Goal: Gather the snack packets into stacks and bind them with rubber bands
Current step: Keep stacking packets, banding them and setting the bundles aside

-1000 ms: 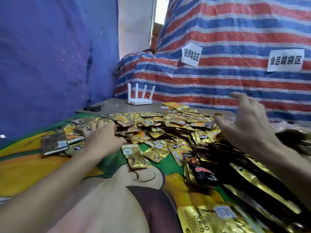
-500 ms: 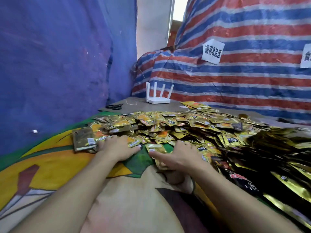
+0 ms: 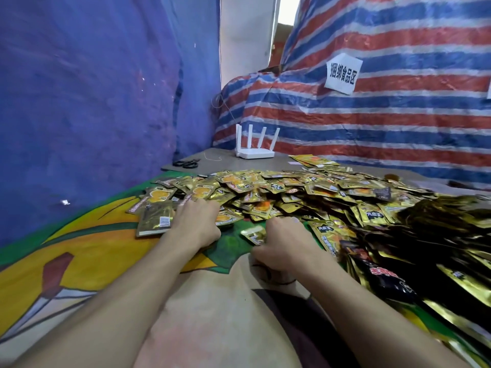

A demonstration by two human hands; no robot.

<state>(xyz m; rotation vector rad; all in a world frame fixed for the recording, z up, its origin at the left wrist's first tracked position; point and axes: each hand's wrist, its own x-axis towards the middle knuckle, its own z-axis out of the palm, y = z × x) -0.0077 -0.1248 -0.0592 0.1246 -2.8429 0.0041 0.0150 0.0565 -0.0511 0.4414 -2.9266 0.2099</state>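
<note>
A wide heap of small gold snack packets [image 3: 279,192] covers the table ahead of me. My left hand [image 3: 196,224] rests palm down on the heap's near left edge, its fingertips among the packets, beside a larger gold packet with a barcode [image 3: 154,221]. My right hand [image 3: 284,245] is curled at the near edge of the heap and pinches one small gold packet [image 3: 253,235] that stands up from the cloth. No rubber band shows on either hand.
Larger black and gold packets [image 3: 425,251] pile up on the right. A white router [image 3: 255,152], black scissors [image 3: 186,163] and a thin pale loop [image 3: 212,157] lie at the far end. A colourful printed cloth [image 3: 93,243] covers the table near me. Tarpaulin walls stand left and behind.
My right hand came down from mid-air on the right to the near edge of the heap and took hold of a small packet. My left hand stayed on the packets. The view turned left.
</note>
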